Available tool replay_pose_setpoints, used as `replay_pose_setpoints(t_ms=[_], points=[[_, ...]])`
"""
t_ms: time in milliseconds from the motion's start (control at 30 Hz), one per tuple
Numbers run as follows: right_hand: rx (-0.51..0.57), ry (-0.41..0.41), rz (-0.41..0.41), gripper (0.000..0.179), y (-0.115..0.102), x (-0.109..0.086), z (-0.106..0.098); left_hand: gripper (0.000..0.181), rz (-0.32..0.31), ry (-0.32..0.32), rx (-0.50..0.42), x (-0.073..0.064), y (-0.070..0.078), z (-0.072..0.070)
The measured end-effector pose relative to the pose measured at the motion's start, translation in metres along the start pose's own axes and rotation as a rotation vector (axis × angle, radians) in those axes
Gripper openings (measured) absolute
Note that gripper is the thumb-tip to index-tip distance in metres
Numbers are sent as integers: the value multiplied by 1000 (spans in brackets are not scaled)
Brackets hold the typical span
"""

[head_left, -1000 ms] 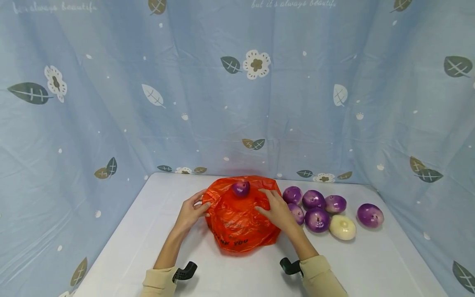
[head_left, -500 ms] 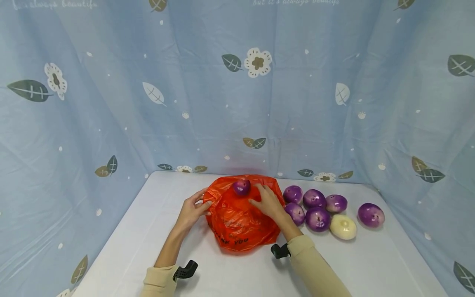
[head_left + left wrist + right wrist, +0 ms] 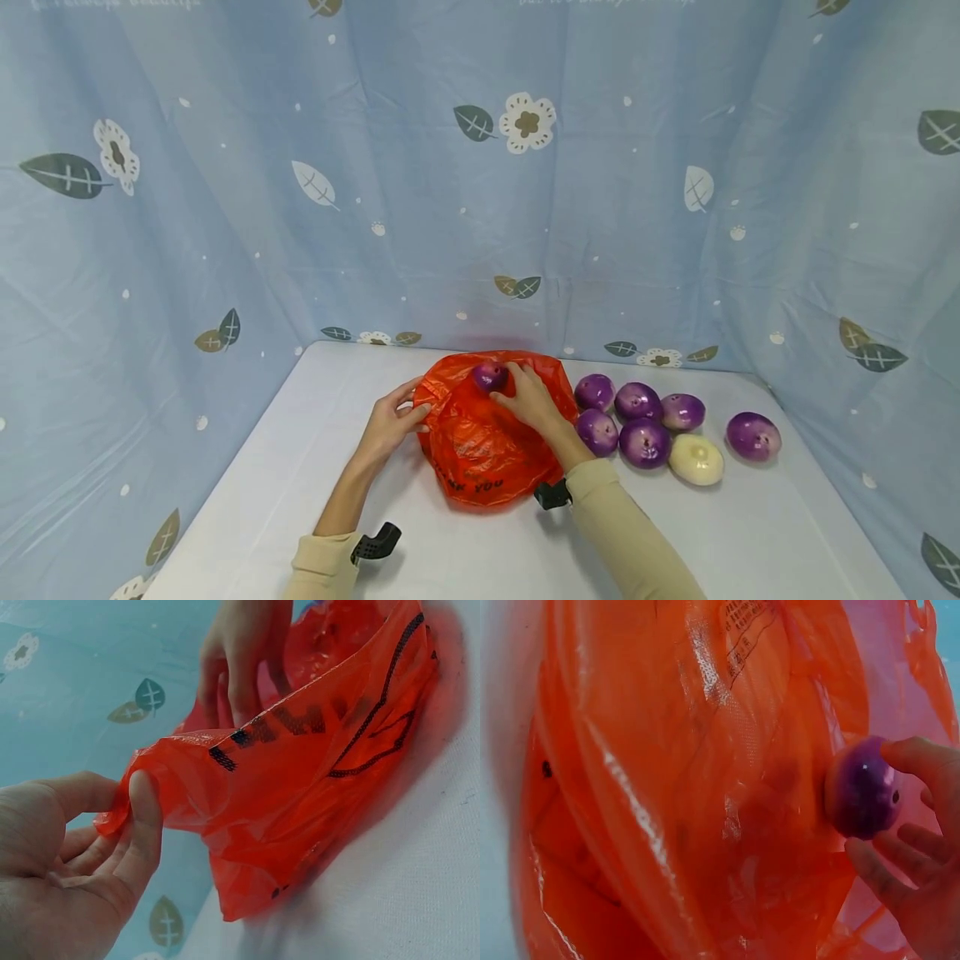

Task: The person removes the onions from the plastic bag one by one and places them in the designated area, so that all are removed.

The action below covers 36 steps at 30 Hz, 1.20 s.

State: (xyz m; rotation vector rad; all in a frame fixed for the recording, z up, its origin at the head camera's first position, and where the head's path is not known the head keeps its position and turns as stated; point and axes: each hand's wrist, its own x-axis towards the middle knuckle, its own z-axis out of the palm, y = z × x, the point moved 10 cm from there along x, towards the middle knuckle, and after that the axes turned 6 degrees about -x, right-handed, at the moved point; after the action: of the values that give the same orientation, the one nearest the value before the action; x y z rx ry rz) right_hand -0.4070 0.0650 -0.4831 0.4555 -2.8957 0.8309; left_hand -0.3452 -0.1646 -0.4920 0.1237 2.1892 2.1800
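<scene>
A red plastic bag (image 3: 480, 458) with black lettering lies on the white table with its mouth spread. My left hand (image 3: 392, 422) pinches the left rim of the bag between thumb and fingers, plain in the left wrist view. Inside the bag's mouth, toward the back, sits a shiny purple onion (image 3: 490, 376). My right hand (image 3: 531, 398) reaches over the bag from the right. In the right wrist view, the thumb lies on one side of the onion (image 3: 864, 787) and the fingertips sit at its other side.
Several more purple onions (image 3: 645, 443) and one pale yellow onion (image 3: 696, 460) lie grouped right of the bag. Another purple onion (image 3: 753, 437) lies apart, farther right. A blue patterned curtain (image 3: 420, 208) surrounds the table's back and sides.
My right hand has moved left and away from me over the bag, up to the purple onion. My left hand keeps its hold on the rim.
</scene>
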Motion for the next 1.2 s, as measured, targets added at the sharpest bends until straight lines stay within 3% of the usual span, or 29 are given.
replay_pose_setpoints(t_ms=[200, 533, 667, 800, 1000, 1200], points=[[-30, -32, -8, 65, -7, 5, 6, 55, -1, -1, -7, 0, -2, -2], [-93, -90, 20, 71, 0, 5, 19, 56, -9, 15, -11, -1, -2, -4], [-76, -82, 33, 75, 2, 7, 19, 56, -3, 7, -19, -1, -2, -3], [9, -78, 71, 78, 6, 8, 24, 56, -4, 2, -31, 0, -2, -3], [142, 24, 183, 74, 12, 8, 28, 56, -7, -4, -19, 0, -1, -1], [183, 130, 273, 70, 16, 9, 28, 56, -10, -1, -22, 1, -2, -1]])
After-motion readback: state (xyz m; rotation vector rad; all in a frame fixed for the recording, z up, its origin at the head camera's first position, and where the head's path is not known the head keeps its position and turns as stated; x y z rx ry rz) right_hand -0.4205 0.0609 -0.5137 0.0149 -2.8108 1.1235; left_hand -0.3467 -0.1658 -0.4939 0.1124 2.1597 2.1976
